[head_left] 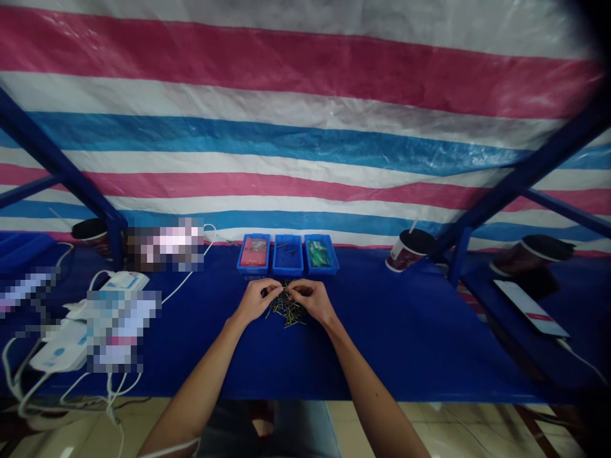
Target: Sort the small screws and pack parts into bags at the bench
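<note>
A loose pile of thin, short pieces (289,313), dark and brass-coloured like small pins or screws, lies on the blue table. My left hand (259,299) is at the pile's upper left, thumb and forefinger pinched together. Facing it from the right, my right hand (310,298) is pinched in the same way. The fingertips of both hands nearly meet over the pile's far edge, and whatever is between them is too small to make out. Just beyond the hands stands a blue tray (287,264) with a few dark thin pieces in it.
Beside that tray are a blue tray with pink packets (254,254) and another with green packets (319,253). A lidded cup with a straw (410,249) stands right. White power strips (62,346) and cables lie left. Blue frame posts (461,254) flank the table; striped sheeting (305,146) hangs behind.
</note>
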Motion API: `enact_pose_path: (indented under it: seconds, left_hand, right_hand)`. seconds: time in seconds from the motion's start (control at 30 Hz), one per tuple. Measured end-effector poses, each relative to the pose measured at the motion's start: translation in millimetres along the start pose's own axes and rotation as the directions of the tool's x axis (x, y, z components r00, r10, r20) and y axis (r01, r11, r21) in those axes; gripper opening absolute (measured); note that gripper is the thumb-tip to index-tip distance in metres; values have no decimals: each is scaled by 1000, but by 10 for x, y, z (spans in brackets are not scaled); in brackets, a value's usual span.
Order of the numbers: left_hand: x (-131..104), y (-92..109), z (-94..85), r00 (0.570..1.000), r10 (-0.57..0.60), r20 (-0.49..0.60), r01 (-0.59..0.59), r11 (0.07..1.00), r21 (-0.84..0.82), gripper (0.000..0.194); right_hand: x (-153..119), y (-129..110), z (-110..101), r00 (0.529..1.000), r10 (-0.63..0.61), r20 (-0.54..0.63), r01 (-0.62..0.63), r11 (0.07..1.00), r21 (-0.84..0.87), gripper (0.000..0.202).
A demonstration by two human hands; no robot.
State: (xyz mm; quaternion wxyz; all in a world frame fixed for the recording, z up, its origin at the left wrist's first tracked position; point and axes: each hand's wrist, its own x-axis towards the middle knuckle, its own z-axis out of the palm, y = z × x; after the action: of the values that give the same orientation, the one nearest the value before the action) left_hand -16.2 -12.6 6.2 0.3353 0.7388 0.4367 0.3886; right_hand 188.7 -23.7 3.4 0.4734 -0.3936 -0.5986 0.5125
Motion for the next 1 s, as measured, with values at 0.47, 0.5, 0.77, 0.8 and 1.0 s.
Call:
enact_pose_path:
  seconds: [0.47,0.5,0.77,0.8,1.0]
  left_hand:
    - [-1,-12,-4,1000,12,27,-13,1000,28,33]
    - [0,-10,-5,1000,12,26,-12,999,29,33]
    - [2,-10,5,1000,13,11,-13,999,33,33]
    - [1,-6,4,1000,14,10,-15,999,32,33]
    - [1,30,-11,1000,24,-3,-24,999,37,28]
  right_hand:
    - [-23,18,71,959,-283,-20,246,865,-437,21]
    - [-26,17,75,958,-286,-12,250,858,-449,22]
    - [-39,-16,84,957,-289,35,261,796,-547,23]
    - [-38,-18,84,954,-297,37,266,787,-556,23]
    - [-31,-38,86,935,-353,44,311,752,-581,19]
